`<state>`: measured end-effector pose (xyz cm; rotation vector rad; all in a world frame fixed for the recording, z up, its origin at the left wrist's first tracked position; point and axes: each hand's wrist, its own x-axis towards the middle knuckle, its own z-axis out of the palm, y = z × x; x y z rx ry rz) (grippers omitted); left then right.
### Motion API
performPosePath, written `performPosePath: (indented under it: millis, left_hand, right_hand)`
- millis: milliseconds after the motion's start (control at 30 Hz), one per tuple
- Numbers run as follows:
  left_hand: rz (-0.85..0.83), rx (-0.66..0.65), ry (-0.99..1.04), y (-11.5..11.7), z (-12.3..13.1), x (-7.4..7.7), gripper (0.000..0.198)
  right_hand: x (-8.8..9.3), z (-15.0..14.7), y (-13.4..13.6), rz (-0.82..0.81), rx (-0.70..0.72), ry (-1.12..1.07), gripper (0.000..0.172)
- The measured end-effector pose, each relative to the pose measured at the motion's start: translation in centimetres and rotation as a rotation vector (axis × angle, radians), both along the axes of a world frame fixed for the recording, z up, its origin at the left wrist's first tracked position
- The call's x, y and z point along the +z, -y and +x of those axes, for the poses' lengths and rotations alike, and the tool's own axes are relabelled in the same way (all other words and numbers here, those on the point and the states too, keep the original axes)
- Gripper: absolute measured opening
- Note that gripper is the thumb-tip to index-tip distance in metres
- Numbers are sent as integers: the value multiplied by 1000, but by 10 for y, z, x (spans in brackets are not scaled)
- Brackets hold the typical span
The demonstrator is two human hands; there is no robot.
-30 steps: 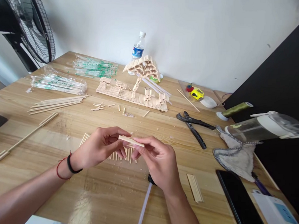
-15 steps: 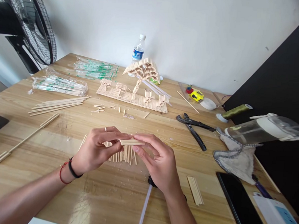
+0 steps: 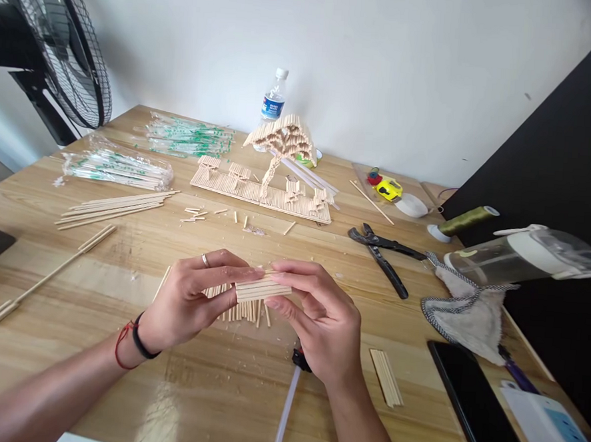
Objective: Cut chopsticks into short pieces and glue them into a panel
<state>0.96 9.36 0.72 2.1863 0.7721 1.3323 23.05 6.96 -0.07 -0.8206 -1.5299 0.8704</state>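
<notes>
A small panel of short wooden sticks (image 3: 262, 290) laid side by side is held up over the table. My left hand (image 3: 195, 295) pinches its left end, with a ring on one finger. My right hand (image 3: 322, 316) pinches its right end between thumb and fingers. Below and behind the hands lies a row of loose short sticks (image 3: 250, 311), partly hidden by them. Another small stick panel (image 3: 386, 377) lies flat to the right of my right hand. A black tool with a translucent glue stick (image 3: 287, 407) is partly hidden under my right hand.
Behind stands a stick model (image 3: 262, 192) with a peaked roof, near a water bottle (image 3: 273, 99). Long sticks (image 3: 116, 209) and bagged sticks (image 3: 123, 170) lie left. Cutting pliers (image 3: 381, 253), a cloth (image 3: 470, 312), a jug (image 3: 524, 251) and a phone (image 3: 479, 405) are on the right.
The held panel has tilted so more of its flat face shows. My right hand has shifted slightly right, and my left hand has moved only a little.
</notes>
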Motion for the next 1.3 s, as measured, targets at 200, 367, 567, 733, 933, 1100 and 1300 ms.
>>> performPosePath:
  millis: [200, 367, 567, 733, 933, 1100, 1300]
  left_hand:
    - [-79, -49, -6, 1, 2, 1, 41]
    - [-132, -95, 4, 2, 4, 5, 41]
    - [-108, -78, 21, 1, 4, 3, 38]
    - [-106, -73, 18, 2, 4, 2, 37]
    - [-86, -65, 5, 1, 3, 3, 39]
    - [-84, -52, 3, 0, 4, 2, 37]
    - [-90, -16, 30, -7, 2, -4, 34]
  right_hand:
    - [1, -3, 1, -7, -24, -57, 31]
    - [4, -3, 1, -4, -66, -39, 27]
    - [5, -5, 3, 13, -72, -35, 30]
    - [5, -6, 2, 25, -92, -19, 27]
    - [7, -5, 3, 20, -102, 0, 18]
    - [3, -5, 2, -25, -82, -10, 21]
    - [11, -1, 3, -94, -134, 70, 34]
